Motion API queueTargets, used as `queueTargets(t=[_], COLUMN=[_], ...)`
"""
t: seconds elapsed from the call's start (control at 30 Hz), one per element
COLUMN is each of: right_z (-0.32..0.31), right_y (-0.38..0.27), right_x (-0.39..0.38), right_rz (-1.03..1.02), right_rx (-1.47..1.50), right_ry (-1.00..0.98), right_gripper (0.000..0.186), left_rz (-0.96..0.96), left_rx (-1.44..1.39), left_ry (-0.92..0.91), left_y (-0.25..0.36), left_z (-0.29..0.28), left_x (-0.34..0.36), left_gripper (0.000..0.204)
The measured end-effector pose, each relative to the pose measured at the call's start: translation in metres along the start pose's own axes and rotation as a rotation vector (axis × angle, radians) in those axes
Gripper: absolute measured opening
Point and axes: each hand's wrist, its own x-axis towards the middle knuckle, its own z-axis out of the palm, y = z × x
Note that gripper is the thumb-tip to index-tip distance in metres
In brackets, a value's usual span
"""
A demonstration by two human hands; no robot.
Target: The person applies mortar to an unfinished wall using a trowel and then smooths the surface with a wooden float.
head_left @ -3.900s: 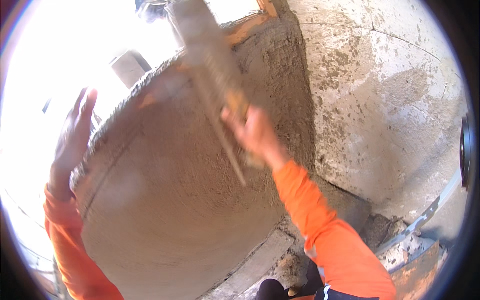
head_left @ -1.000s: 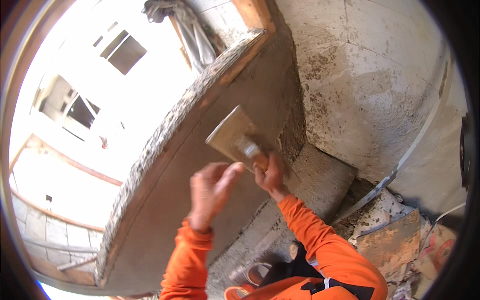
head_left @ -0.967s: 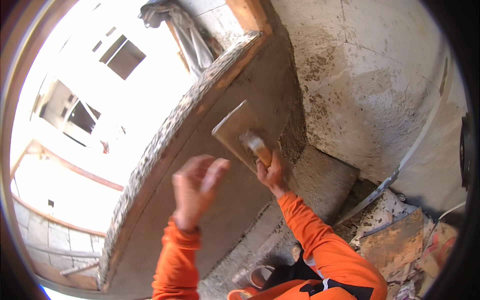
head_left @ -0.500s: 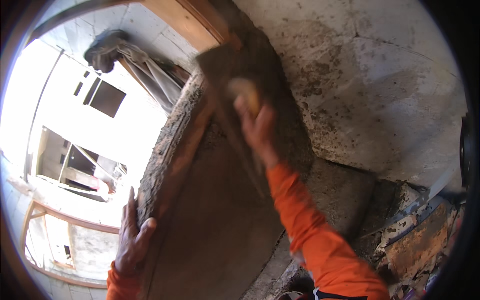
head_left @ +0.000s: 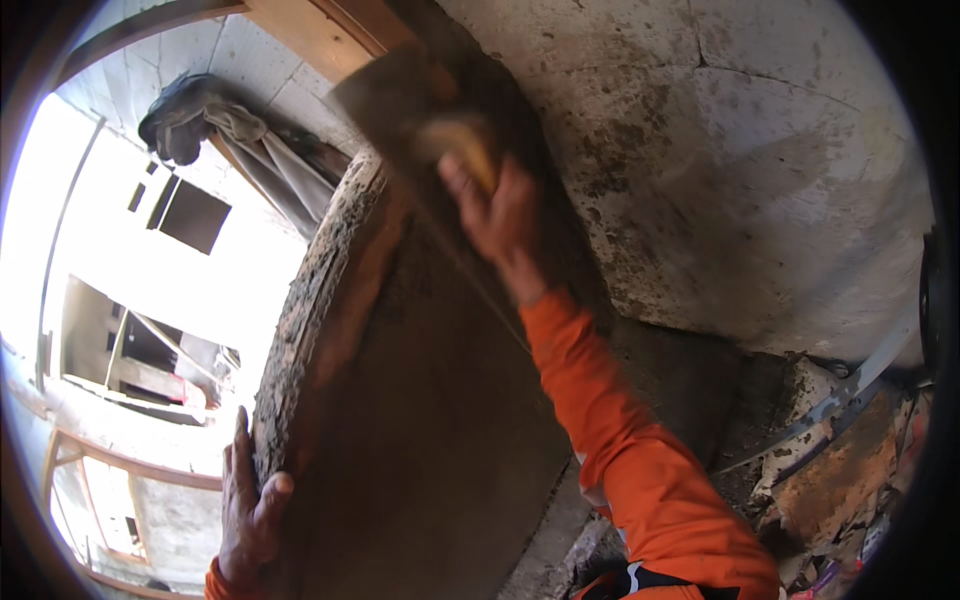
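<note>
My right hand [head_left: 495, 215] is closed round the yellowish handle of a long, flat plastering float [head_left: 380, 100]. The float's blade lies against a dark, wet-looking mortar surface [head_left: 440, 410], its far end up by the wooden frame; motion blurs it slightly. At the lower left, my left hand [head_left: 250, 515] rests with fingers stretched out along the rough, mortar-crusted edge [head_left: 310, 290] of the opening. Nothing shows in that hand. A reddish-brown strip [head_left: 355, 300] runs just inside this edge.
A stained pale wall [head_left: 740, 190] rises on the right. Grey cloth [head_left: 270, 150] hangs beyond the edge at the upper left, near a wooden frame [head_left: 310, 35]. Bright window openings lie to the left. Broken pieces and debris [head_left: 840, 490] are heaped at the lower right.
My right hand has pushed the float up and to the left, toward the wooden frame. The left hand stays on the crusted edge while the whole view shifts slightly.
</note>
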Motion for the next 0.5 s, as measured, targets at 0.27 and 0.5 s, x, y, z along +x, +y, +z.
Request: queueTargets(t=[0.27,0.5], right_z=[-0.054,-0.018], right_y=[0.140,0.019], right_x=[-0.092,-0.242], right_rz=[0.390,0.368], right_rx=[0.224,0.397], right_ry=[0.150,0.164], right_gripper=[0.054,0.035], left_rz=[0.032,-0.028], left_rx=[-0.030,-0.169], left_ry=[-0.027,-0.024], left_y=[0.001,-0.003], left_z=[0.010,-0.002], left_x=[0.004,-0.004], left_gripper=[0.091,0.090])
